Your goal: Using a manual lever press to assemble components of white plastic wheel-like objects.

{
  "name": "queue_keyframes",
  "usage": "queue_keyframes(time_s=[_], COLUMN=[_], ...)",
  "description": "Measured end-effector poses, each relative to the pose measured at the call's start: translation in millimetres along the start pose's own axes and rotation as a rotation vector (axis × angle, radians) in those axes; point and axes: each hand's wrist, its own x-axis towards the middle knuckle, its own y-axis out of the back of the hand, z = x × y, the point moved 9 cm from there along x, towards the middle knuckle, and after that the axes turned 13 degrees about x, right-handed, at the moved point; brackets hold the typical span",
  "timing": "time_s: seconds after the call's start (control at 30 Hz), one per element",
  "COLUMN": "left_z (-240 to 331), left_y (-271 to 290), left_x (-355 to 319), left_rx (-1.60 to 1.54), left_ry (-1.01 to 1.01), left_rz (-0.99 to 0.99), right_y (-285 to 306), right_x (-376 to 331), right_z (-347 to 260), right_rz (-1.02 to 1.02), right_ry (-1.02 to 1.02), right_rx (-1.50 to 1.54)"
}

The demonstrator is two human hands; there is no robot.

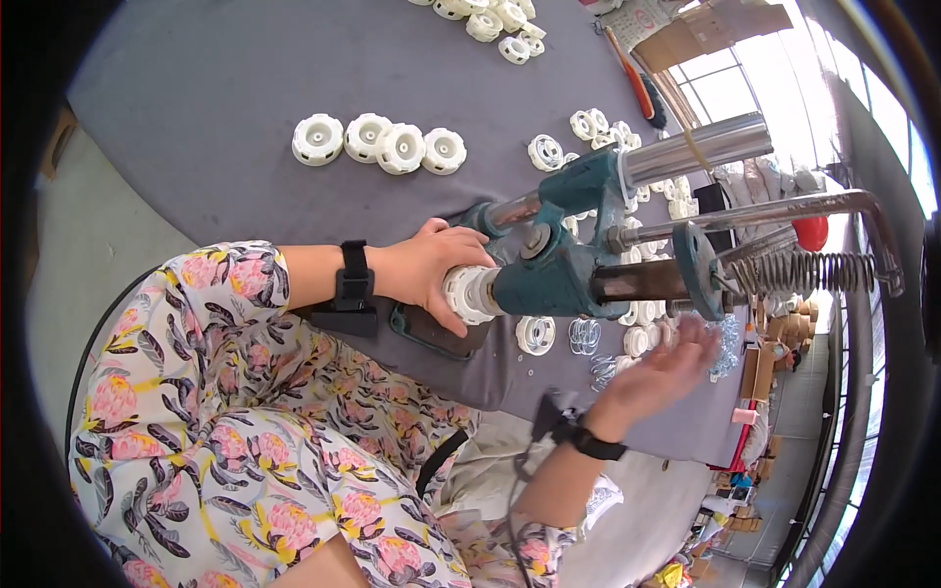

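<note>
My left hand [431, 267] is wrapped round a white round plastic part [461, 296] with a notched rim. That part sits on the base of a green hand press [549, 282], against the end of its ram. My right hand [671, 367] is off the press, beside its spring end, with the fingers apart and somewhat blurred. Nothing shows in it. A bent steel lever [774, 208] and a coil spring [809, 271] belong to the press, and a red ball knob [811, 233] shows behind them.
Several white wheel-like parts [401, 148] lie on the grey cloth-covered table [225, 108], with more [485, 24] at its far edge. Beside the press are wire rings [585, 336], a white ring part [535, 335] and more white pieces [642, 340]. A brush with a red handle [642, 93] lies beyond.
</note>
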Motion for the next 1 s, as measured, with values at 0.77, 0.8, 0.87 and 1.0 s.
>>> queue_keyframes(time_s=[0.77,0.8,0.87,1.0], left_z=[1.8,-0.5,-7.4,-3.8], left_y=[0.7,1.0,2.7,0.7], left_x=[6.5,6.2,-2.6,3.5], left_rx=[-0.003,-0.012,0.012,0.007], left_ry=[-0.072,-0.058,-0.046,-0.054], left_rz=[-0.141,-0.147,-0.12,-0.149], right_y=[-80.7,-65.9,-45.8,1.2], right_x=[8.8,-15.3,-68.7,-148.7], right_z=[-144.4,-147.6,-136.4,-100.8], right_rz=[-0.725,-0.697,-0.77,-0.749], right_ry=[0.099,0.14,0.155,0.043], right_rx=[0.329,0.319,0.26,-0.226])
